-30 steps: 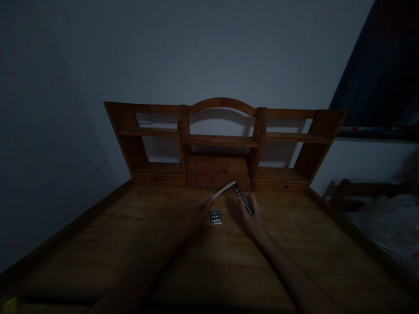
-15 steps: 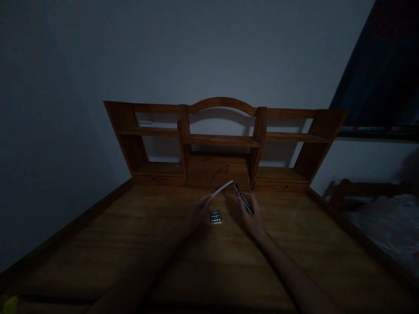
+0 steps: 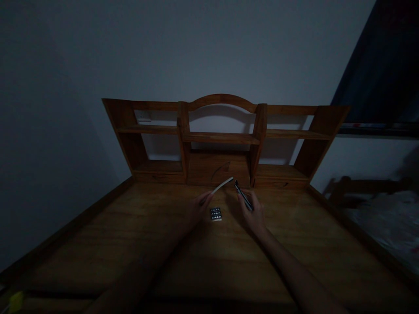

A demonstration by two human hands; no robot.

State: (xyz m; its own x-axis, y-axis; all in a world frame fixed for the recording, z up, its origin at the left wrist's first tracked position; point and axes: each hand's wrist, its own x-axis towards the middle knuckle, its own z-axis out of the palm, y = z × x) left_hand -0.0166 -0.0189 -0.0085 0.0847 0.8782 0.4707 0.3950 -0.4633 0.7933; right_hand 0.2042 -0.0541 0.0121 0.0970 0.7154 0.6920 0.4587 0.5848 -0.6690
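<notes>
The scene is dim. My left hand is closed on the near end of a pale, slightly curved strip that points up and to the right. My right hand is closed on a thin dark tool whose tip nearly meets the strip's far end. Between my hands, a small dark pack with rows of shiny pieces lies flat on the wooden desk.
A wooden shelf unit with open compartments stands at the back of the desk against a pale wall. A raised wooden edge runs along the desk's left side. A wooden chair back and pale cloth are at the right.
The strip's end and the tool's tip were touching, parted a little, and now sit close again. The view has shifted slightly; both hands stay in place.
</notes>
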